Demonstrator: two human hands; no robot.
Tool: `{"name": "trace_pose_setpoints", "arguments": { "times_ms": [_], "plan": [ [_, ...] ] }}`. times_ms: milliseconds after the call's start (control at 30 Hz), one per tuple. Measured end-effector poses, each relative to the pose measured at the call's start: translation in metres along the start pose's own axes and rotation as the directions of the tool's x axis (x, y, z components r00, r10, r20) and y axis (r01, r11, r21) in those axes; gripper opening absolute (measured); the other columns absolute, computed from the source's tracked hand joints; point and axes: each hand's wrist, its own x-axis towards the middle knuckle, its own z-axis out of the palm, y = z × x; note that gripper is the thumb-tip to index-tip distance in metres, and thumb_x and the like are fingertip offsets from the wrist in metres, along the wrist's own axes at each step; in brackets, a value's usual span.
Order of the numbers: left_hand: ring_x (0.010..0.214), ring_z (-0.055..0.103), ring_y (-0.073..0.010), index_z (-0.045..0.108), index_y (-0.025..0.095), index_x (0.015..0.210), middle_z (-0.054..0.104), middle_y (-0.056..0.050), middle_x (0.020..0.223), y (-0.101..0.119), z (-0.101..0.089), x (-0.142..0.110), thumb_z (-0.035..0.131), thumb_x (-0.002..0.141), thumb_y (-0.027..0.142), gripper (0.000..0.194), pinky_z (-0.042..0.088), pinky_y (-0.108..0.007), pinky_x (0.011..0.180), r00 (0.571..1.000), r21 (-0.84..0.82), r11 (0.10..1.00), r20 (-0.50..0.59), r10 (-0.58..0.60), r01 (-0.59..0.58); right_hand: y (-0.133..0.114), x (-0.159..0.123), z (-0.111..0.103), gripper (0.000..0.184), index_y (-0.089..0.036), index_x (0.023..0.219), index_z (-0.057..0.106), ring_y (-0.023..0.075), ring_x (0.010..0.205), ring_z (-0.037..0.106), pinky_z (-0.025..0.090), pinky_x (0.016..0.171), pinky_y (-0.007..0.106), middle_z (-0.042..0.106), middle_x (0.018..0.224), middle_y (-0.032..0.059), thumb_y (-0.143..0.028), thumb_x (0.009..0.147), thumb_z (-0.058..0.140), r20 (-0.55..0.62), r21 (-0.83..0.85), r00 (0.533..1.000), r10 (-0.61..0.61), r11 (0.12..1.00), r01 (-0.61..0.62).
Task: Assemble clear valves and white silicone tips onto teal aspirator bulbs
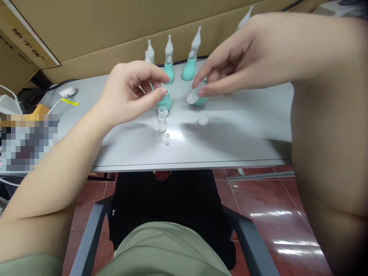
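My right hand (230, 65) pinches a small translucent plastic piece (193, 96) between thumb and fingers, just in front of a teal bulb (201, 101). My left hand (138, 88) is raised over the table with a gap between thumb and forefinger and nothing seen in them. Partly behind its thumb is another teal bulb (165, 101). A clear tube connector (162, 114) with a side stub stands below that thumb. Nearer me lie two tiny rings or plugs (167, 135). A white round cap (202, 121) rests to their right.
Assembled nasal aspirators, one upright (169, 71) and one slightly tilted (189, 69), stand at the back by a cardboard wall (109, 30). More white tips show behind my hands. A white oval case (68, 92) and a yellow-tagged cable (69, 102) lie left on the grey table (129, 149).
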Motion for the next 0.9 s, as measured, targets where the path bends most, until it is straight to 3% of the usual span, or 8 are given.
{"name": "trace_pose_setpoints", "arguments": {
  "times_ms": [100, 233, 367, 467, 567, 633, 767, 900],
  "plan": [
    [0.114, 0.083, -0.03, 0.1, 0.029, 0.113, 0.097, -0.006, 0.128, 0.006, 0.001, 0.002, 0.109, 0.102, 0.039, 0.017, 0.068, -0.046, 0.105, 1.0, -0.093, 0.996, 0.024, 0.007, -0.005, -0.02, -0.008, 0.005, 0.007, -0.037, 0.11, 0.103, 0.0233, 0.087, 0.085, 0.072, 0.087, 0.047, 0.092, 0.096, -0.0016, -0.031, 0.106, 0.103, -0.131, 0.219, 0.989, -0.061, 0.972, 0.089],
    [0.131, 0.09, -0.037, 0.1, 0.024, 0.119, 0.098, -0.011, 0.135, 0.009, 0.01, 0.006, 0.121, 0.091, 0.044, 0.041, 0.073, -0.049, 0.119, 0.98, -0.261, 0.956, 0.181, -0.084, 0.131, -0.033, -0.007, 0.023, 0.022, -0.038, 0.1, 0.1, 0.0232, 0.085, 0.087, 0.07, 0.075, 0.043, 0.091, 0.093, -0.0027, -0.056, 0.093, 0.109, -0.155, 0.531, 0.985, -0.079, 0.834, 0.151],
    [0.114, 0.096, -0.0349, 0.098, 0.022, 0.116, 0.097, -0.01, 0.114, 0.006, 0.021, 0.008, 0.124, 0.089, 0.048, 0.046, 0.078, -0.048, 0.107, 0.977, -0.314, 0.932, 0.16, -0.138, 0.183, -0.034, 0.004, 0.04, 0.033, -0.034, 0.092, 0.091, 0.0208, 0.083, 0.088, 0.07, 0.068, 0.035, 0.089, 0.087, -0.0037, -0.051, 0.082, 0.117, -0.156, 0.64, 0.987, -0.044, 0.756, 0.135],
    [0.102, 0.095, -0.0272, 0.098, 0.024, 0.127, 0.096, -0.004, 0.105, 0.002, 0.02, 0.009, 0.117, 0.094, 0.031, 0.038, 0.08, -0.045, 0.103, 0.989, -0.338, 0.93, 0.088, -0.121, 0.144, -0.036, 0.008, 0.048, 0.04, -0.034, 0.095, 0.085, 0.0192, 0.083, 0.09, 0.075, 0.072, 0.032, 0.087, 0.085, -0.0064, -0.046, 0.08, 0.119, -0.228, 0.704, 0.974, -0.011, 0.688, 0.173],
    [0.108, 0.097, -0.0239, 0.098, 0.028, 0.138, 0.096, 0.001, 0.104, 0.003, 0.014, 0.011, 0.104, 0.102, 0.017, 0.038, 0.08, -0.042, 0.109, 0.985, -0.382, 0.908, 0.092, -0.148, 0.172, -0.038, 0.007, 0.051, 0.047, -0.036, 0.098, 0.084, 0.0216, 0.094, 0.095, 0.082, 0.087, 0.034, 0.089, 0.092, -0.0074, -0.056, 0.08, 0.122, -0.324, 0.721, 0.946, 0.008, 0.649, 0.241],
    [0.112, 0.097, -0.0221, 0.097, 0.028, 0.134, 0.098, 0.002, 0.107, 0.007, 0.012, 0.012, 0.102, 0.105, 0.017, 0.032, 0.08, -0.038, 0.11, 0.977, -0.421, 0.882, 0.12, -0.177, 0.212, -0.039, 0.006, 0.052, 0.046, -0.036, 0.095, 0.086, 0.0224, 0.1, 0.096, 0.084, 0.093, 0.035, 0.09, 0.097, -0.0055, -0.061, 0.081, 0.123, -0.392, 0.684, 0.92, 0.014, 0.673, 0.281],
    [0.103, 0.096, -0.0201, 0.096, 0.026, 0.119, 0.098, 0.001, 0.106, 0.013, 0.015, 0.011, 0.099, 0.105, 0.012, 0.021, 0.081, -0.034, 0.099, 0.976, -0.51, 0.833, 0.091, -0.198, 0.216, -0.035, 0.003, 0.057, 0.032, -0.039, 0.092, 0.093, 0.0194, 0.104, 0.095, 0.081, 0.098, 0.032, 0.092, 0.104, -0.0062, -0.059, 0.093, 0.117, -0.494, 0.573, 0.869, -0.017, 0.745, 0.34],
    [0.103, 0.098, -0.0201, 0.096, 0.028, 0.116, 0.098, 0.002, 0.107, 0.014, 0.019, 0.011, 0.097, 0.106, 0.011, 0.02, 0.082, -0.032, 0.096, 0.972, -0.477, 0.847, 0.093, -0.218, 0.236, -0.028, 0.003, 0.061, 0.022, -0.04, 0.095, 0.097, 0.0153, 0.101, 0.093, 0.078, 0.093, 0.027, 0.091, 0.101, -0.0091, -0.053, 0.098, 0.115, -0.542, 0.506, 0.837, -0.083, 0.762, 0.403]
  ]
}}
